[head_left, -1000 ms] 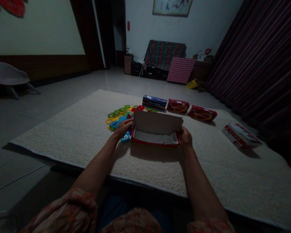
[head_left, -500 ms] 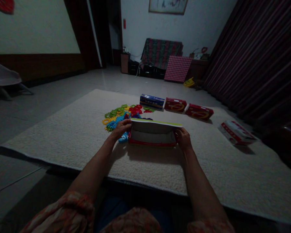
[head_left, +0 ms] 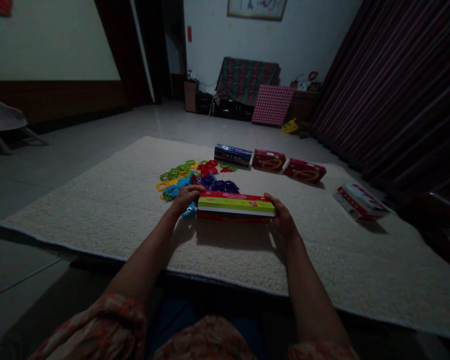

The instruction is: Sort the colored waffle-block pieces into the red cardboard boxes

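A red cardboard box (head_left: pixel 235 205) with a yellow-green lid flap lies in front of me, its lid nearly down and a dark gap along the near side. My left hand (head_left: pixel 188 197) grips its left end, fingers on the top edge. At the right end, my right hand (head_left: pixel 281 212) holds the lid corner and side. Just behind the box spreads a pile of colourful plastic pieces (head_left: pixel 178 186) in green, yellow, blue and red. Dark purple pieces (head_left: pixel 219 184) lie closest to the box's back edge.
A blue box (head_left: pixel 233 155), a red box (head_left: pixel 268 160) and another red box (head_left: pixel 305 170) stand in a row farther back. To the right sits a white-and-red box (head_left: pixel 361 202). All rest on a cream textured mat (head_left: pixel 97 215). A pale stool (head_left: pixel 3 120) is far left.
The lid flap has swung down toward me, covering the pale inside that showed before. Both hands have stayed at the box's ends, and more purple pieces now show behind it.
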Action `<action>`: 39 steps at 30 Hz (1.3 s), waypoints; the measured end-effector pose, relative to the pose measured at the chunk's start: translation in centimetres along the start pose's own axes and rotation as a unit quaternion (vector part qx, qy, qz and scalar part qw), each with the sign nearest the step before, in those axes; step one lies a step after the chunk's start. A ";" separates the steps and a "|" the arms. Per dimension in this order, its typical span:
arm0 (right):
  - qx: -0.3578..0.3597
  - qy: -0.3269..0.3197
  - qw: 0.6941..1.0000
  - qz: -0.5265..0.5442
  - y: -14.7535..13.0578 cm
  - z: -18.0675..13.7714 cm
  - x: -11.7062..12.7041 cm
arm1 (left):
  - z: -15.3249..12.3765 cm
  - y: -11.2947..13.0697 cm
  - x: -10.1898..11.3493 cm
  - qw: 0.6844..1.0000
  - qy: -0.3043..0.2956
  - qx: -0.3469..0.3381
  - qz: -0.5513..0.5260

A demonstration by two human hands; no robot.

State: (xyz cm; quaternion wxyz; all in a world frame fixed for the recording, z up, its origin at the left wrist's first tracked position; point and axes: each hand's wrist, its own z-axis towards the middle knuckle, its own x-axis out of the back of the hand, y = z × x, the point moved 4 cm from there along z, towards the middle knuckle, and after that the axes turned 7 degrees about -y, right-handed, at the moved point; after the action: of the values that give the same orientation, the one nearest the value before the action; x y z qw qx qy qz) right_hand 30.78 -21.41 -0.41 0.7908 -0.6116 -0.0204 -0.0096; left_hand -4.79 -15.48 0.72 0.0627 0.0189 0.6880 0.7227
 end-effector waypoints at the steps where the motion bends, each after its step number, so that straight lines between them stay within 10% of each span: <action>1: -0.008 -0.011 1.000 -0.003 0.0 -0.1 -0.2 | -0.1 0.0 0.0 1.000 0.000 -0.001 0.002; 9: -0.003 -0.050 0.982 -0.179 -0.1 0.3 -0.5 | -0.9 0.8 0.1 0.999 -0.027 -0.016 0.042; 20: -0.052 -0.005 0.986 -0.156 0.2 1.0 -0.6 | -2.8 2.3 0.8 0.961 -0.181 -0.070 0.197; 39: -0.086 0.007 0.982 -0.167 -1.0 1.4 -0.8 | -2.0 2.2 0.5 0.959 -0.151 -0.120 0.210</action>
State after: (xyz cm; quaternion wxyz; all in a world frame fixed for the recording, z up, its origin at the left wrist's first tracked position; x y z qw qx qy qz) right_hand 29.87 -20.32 0.87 0.7227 -0.6651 -0.1159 -0.1480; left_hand -5.62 -17.47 2.74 0.0146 0.2640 0.5596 0.7854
